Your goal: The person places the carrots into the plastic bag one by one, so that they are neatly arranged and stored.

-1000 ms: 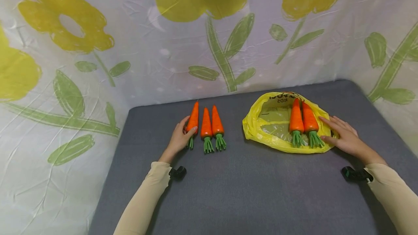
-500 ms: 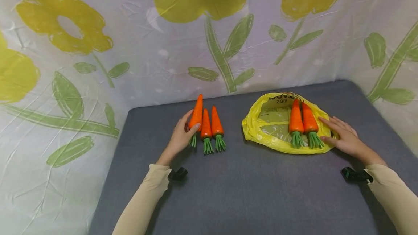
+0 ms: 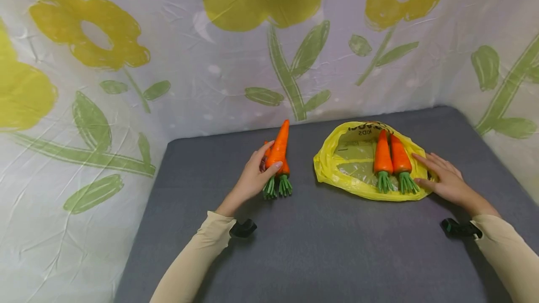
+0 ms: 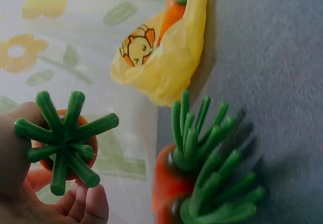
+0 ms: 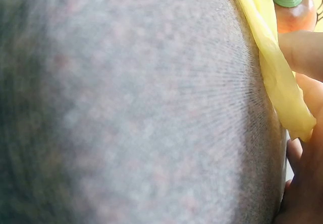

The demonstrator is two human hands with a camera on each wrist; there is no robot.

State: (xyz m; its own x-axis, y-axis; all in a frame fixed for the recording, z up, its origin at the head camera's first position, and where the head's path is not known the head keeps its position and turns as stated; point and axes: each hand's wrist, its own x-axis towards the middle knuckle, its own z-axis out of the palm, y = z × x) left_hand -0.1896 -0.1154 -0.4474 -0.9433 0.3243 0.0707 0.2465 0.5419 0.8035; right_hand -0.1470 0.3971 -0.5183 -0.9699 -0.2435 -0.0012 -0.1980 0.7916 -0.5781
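My left hand (image 3: 251, 174) grips an orange toy carrot (image 3: 281, 143), its tip pointing up and away. In the left wrist view, the carrot's green stalks (image 4: 64, 133) face the camera. Two more carrots (image 3: 286, 169) lie below it, mostly covered, with their green stalks (image 3: 285, 186) showing. To the right, a yellow plastic bag (image 3: 326, 165) lies with its mouth spread wide. Two carrots (image 3: 382, 155) rest side by side in it, tips away from me. My right hand (image 3: 447, 180) rests on the bag's right rim, index finger and thumb apart and reaching over the edge.
All this is on a dark grey table (image 3: 328, 247). Behind it hangs a pale cloth (image 3: 202, 74) printed with yellow flowers, close against the table's back edge. A black wrist mount (image 3: 243, 229) sits on the left arm, another mount (image 3: 459, 228) on the right.
My left hand has lifted the leftmost carrot and carried it right, over the other two. The right hand and the bag have stayed in place.
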